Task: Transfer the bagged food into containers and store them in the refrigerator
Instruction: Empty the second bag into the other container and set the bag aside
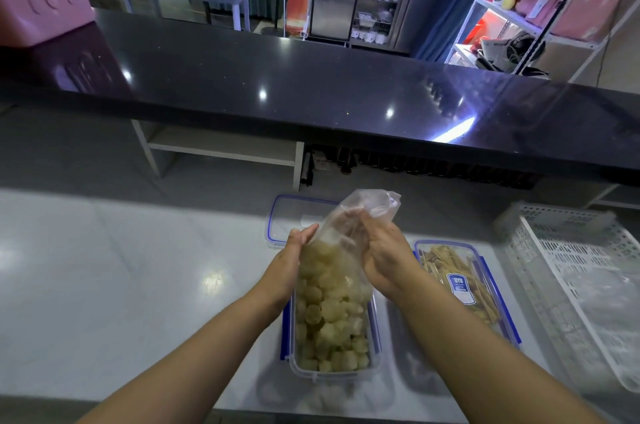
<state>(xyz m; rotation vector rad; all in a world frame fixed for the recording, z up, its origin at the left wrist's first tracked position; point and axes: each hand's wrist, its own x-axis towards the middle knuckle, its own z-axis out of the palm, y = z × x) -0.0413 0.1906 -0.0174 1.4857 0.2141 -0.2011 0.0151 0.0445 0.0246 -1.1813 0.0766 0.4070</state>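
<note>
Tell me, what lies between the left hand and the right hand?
The clear food bag, its lower end in the open container; the head view shows it.

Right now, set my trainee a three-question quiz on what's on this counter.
1. True or false: the skewer container is lidded.
2. The right hand grips: A a spoon, B the bag, C a knife?
3. Fill in: seen from the person, the loose lid lies ___ the open container.
Key: 1 true; 2 B; 3 behind.
</note>
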